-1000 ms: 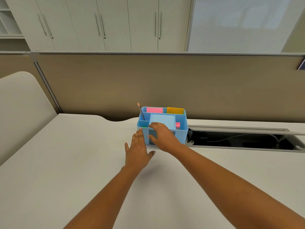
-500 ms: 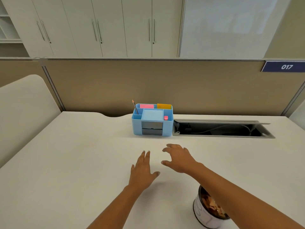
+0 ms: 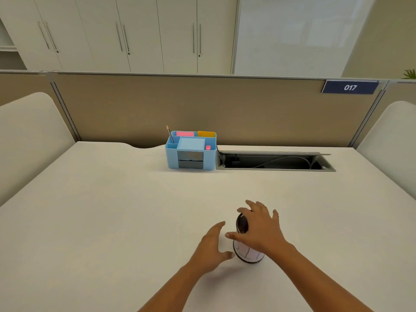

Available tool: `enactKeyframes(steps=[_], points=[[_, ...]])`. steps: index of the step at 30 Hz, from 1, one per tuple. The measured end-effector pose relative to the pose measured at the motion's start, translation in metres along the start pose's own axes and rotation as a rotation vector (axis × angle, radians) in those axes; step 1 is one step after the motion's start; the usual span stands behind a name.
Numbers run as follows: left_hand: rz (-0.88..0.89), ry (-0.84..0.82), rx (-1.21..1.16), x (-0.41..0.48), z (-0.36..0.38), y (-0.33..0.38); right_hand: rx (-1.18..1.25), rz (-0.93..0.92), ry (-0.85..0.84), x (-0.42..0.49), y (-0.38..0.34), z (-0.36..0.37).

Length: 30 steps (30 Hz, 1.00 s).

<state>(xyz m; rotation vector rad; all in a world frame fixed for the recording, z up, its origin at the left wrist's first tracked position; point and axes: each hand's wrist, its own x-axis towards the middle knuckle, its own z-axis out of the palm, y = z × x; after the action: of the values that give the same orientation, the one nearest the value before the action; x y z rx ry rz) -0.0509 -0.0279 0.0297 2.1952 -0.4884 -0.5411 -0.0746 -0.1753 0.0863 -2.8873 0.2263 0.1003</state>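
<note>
A white round tin [image 3: 247, 254] with a dark rim stands on the white desk [image 3: 112, 210] near me, its dark contents showing through the open top. My right hand [image 3: 258, 228] hovers over the tin's top with fingers spread and the thumb by its left side; most of the tin is hidden under it. My left hand [image 3: 211, 246] lies open just left of the tin, thumb close to its base. A blue desk organizer [image 3: 191, 154] stands at the back of the desk, apart from both hands.
The organizer holds a pencil [image 3: 170, 136], pink and orange pads and a small pink item. An open cable trough [image 3: 272, 162] lies right of it. A beige partition with a sign 017 [image 3: 350, 87] closes the back; rounded white panels flank the desk.
Both hands drew back from the organizer toward me. The tin came into view, and my right hand now covers its top with my left hand beside it.
</note>
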Motion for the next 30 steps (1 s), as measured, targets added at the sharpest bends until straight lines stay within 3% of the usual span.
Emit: enactKeyframes(steps=[12,17,30], points=[[0.045,0.044,-0.285,-0.005,0.04,0.026,0.384,-0.027,0.177,-0.032,0.035,0.015],[0.032,0.066,-0.306,0.005,0.049,0.034,0.434,-0.06,0.209,-0.027,0.049,0.014],[0.025,0.016,0.091,0.097,0.092,0.108,0.412,0.151,0.297,0.028,0.177,-0.033]])
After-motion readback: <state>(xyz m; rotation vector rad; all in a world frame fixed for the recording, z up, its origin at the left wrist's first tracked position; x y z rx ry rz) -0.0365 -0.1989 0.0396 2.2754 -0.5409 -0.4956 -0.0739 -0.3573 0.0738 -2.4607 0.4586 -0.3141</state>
